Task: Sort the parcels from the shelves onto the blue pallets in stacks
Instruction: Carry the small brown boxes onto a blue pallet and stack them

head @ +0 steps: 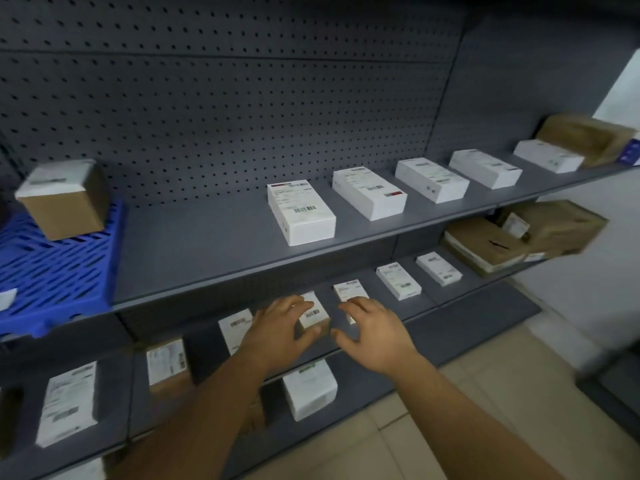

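A small brown parcel with a white label (314, 315) lies on the middle shelf (433, 344). My left hand (282, 325) grips it, fingers over its far left edge and thumb at its near edge. My right hand (372, 327) hovers just right of it with fingers loosely spread, partly covering the neighbouring white parcel (348, 289); whether it touches either parcel I cannot tell. A blue pallet (59, 275) sits at the left end of the upper shelf and carries one brown box (64, 202).
Several white parcels (301, 211) line the upper shelf (214, 251), with brown cartons (585, 136) at its right end. More white parcels (398, 280) and brown cartons (491, 245) sit on the middle shelf. A lower shelf holds a white box (310, 389). Tiled floor lies at the right.
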Available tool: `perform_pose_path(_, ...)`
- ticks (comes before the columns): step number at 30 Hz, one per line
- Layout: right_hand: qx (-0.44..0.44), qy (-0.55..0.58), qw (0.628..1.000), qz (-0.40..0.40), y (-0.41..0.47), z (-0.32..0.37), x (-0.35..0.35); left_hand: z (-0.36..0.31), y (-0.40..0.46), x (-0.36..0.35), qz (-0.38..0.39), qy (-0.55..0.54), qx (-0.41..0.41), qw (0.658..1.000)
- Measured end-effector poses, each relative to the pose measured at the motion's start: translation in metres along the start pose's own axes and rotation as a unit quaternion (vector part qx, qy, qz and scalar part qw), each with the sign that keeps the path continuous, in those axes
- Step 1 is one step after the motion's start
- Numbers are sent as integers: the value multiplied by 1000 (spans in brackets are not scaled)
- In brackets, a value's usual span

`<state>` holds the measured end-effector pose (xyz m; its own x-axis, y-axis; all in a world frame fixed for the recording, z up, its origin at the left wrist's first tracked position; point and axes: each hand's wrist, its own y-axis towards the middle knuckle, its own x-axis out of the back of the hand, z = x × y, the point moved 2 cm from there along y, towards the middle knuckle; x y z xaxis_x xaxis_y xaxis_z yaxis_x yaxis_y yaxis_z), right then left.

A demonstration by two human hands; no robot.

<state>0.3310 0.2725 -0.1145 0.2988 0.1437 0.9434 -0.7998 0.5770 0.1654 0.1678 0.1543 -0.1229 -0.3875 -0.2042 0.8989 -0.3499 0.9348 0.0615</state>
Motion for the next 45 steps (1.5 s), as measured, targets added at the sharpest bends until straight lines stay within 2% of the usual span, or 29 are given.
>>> perform_pose_path(4,-21,14,1000,-3,-3,-44,2,-30,27,-21,19,4,-9,1000)
perform_pose_path(14,-13,41,999,8,-1,-181,33,-128,101,-85,0,-12,12,1000)
perform_pose_path(22,22,68,997,26,11,-228,16,-138,106,-131,-18,-15,76,997)
perform_pose_path(27,42,83,994,56,21,-224,-20,-116,97,-148,-6,-29,113,993)
perform_pose_path(37,53,59,986,146,61,-177,-108,-12,87,-179,20,-37,197,979)
perform_pose_path(45,80,53,987,132,106,-124,-155,59,84,-165,6,-40,224,974)
